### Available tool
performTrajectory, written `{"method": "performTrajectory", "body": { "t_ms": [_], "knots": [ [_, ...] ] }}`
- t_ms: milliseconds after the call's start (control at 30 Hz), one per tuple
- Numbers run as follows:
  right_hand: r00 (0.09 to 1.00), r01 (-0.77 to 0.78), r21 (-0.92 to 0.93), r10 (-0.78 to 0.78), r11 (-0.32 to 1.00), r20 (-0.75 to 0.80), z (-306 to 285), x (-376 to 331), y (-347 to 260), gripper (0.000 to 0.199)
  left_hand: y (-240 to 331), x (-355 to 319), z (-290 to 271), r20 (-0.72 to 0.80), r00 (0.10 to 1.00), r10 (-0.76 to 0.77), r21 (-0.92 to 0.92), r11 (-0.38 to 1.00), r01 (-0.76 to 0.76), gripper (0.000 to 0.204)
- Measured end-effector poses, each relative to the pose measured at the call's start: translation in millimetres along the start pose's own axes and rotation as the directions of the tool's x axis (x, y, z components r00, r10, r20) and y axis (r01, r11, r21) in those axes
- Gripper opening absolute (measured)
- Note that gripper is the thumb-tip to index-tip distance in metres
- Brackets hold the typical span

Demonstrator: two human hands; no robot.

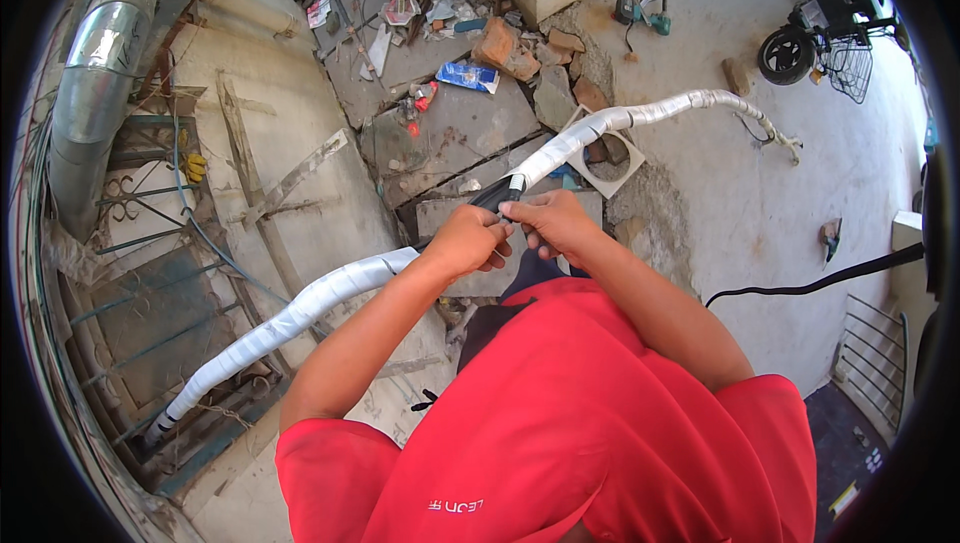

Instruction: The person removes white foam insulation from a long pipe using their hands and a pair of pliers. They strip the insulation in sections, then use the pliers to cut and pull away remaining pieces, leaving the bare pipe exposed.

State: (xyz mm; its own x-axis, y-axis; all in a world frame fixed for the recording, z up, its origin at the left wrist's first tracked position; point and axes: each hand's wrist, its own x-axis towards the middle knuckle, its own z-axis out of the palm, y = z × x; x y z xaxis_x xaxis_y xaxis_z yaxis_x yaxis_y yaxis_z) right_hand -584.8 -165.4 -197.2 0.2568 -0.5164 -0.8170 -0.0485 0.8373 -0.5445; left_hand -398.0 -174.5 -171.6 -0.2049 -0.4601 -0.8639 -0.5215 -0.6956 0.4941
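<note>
A pipe bundle wrapped in white tape [335, 291] rises from the lower left toward my hands. Its other wrapped stretch [600, 123] runs off to the far right. Between the two, a black bare section [490, 195] shows beside and behind my fingers. My left hand [468, 241] is closed with curled fingers next to this section. Thumb and fingers of my right hand [552, 223] pinch close to the end of the white wrapping, almost touching the left. Whatever small thing the fingertips hold is hidden between them.
Broken bricks [505, 48] and rubbish lie ahead, near a blue packet [468, 77]. A square white frame [607, 158] lies under the pipe. A teal power tool [642, 15] and a parked scooter [825, 33] are at the far right. Metal ducting [100, 73] runs along the left.
</note>
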Motion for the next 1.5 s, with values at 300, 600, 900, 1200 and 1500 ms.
{"method": "performTrajectory", "body": {
  "t_ms": [300, 600, 900, 1200, 1500],
  "knots": [
    [0.992, -0.116, 0.203, 0.122, 0.972, -0.017, -1, 17, 10, 0.024, -16, 7, 7, -0.154, 0.974, 0.168, 0.107, 0.983, -0.152, 0.026],
    [0.991, -0.122, 0.153, 0.129, 0.981, -0.034, 6, 20, 1, 0.025, -27, 13, 8, -0.206, 0.913, 0.352, 0.338, 0.901, -0.271, 0.025],
    [0.990, -0.132, 0.208, 0.138, 0.969, -0.012, 4, 13, 2, 0.021, -24, 7, 11, -0.247, 0.895, 0.372, 0.388, 0.884, -0.261, 0.025],
    [0.978, -0.184, 0.147, 0.196, 0.972, -0.075, 9, 20, -5, 0.018, -27, 4, 16, -0.287, 0.822, 0.493, 0.477, 0.817, -0.323, 0.022],
    [0.978, -0.183, 0.244, 0.202, 0.952, -0.053, 6, 14, 1, 0.018, -29, 4, 18, -0.295, 0.809, 0.508, 0.508, 0.801, -0.317, 0.021]
  ]
}}
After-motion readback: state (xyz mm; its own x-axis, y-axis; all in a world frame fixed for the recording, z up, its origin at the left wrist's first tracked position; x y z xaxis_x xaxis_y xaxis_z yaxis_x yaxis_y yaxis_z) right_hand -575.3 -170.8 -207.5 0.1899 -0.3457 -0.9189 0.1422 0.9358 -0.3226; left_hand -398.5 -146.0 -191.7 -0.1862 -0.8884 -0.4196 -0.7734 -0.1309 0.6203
